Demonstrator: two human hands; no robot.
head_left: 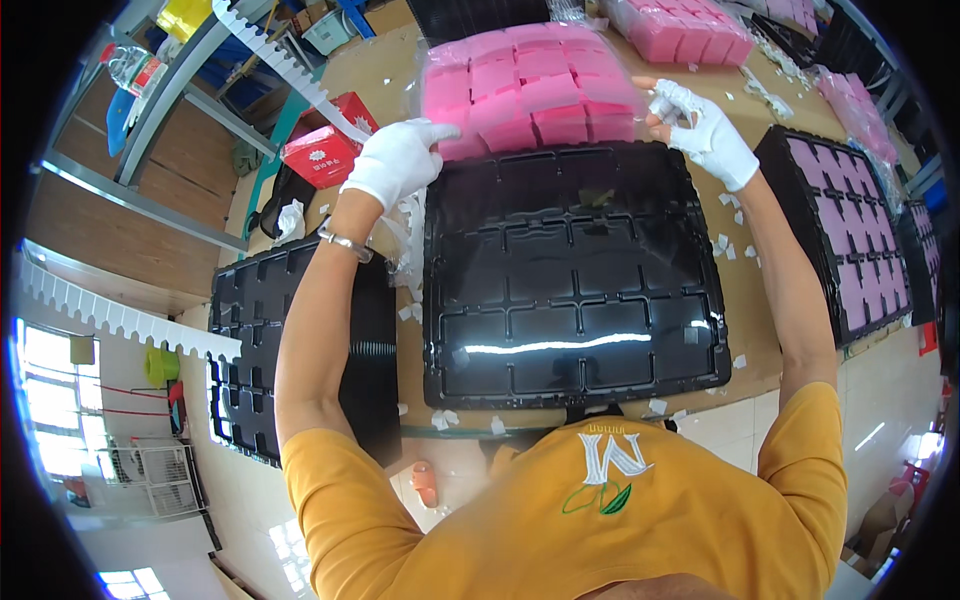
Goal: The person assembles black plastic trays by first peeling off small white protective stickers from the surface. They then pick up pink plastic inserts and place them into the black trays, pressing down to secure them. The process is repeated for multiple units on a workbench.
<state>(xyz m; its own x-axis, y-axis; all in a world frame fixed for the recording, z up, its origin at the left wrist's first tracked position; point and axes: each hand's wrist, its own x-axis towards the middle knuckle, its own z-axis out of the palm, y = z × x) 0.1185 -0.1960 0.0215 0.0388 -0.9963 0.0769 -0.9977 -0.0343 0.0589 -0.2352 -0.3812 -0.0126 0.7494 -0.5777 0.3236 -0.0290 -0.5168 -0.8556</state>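
Observation:
A pack of pink foam blocks [525, 75] in clear plastic lies behind the black moulded tray [570, 275] in front of me. My left hand [398, 162], in a white glove, is at the pack's near left corner, its forefinger stretched over the pink edge; its other fingers are partly hidden. On the pack's right side is my right hand [705, 135], gloved in white with bare fingertips. Its fingers are apart, one tip beside the plastic and the thumb lower down. Nothing shows inside that hand. The tray's pockets are outlined by raised ridges, and its surface is shiny.
Black trays [250, 350] are stacked at the left, and trays filled with pink pieces [850, 235] stand at the right. A red box [322, 157] sits near my left hand. More bagged pink foam [685, 32] lies at the back. White scraps [722, 243] litter the brown tabletop.

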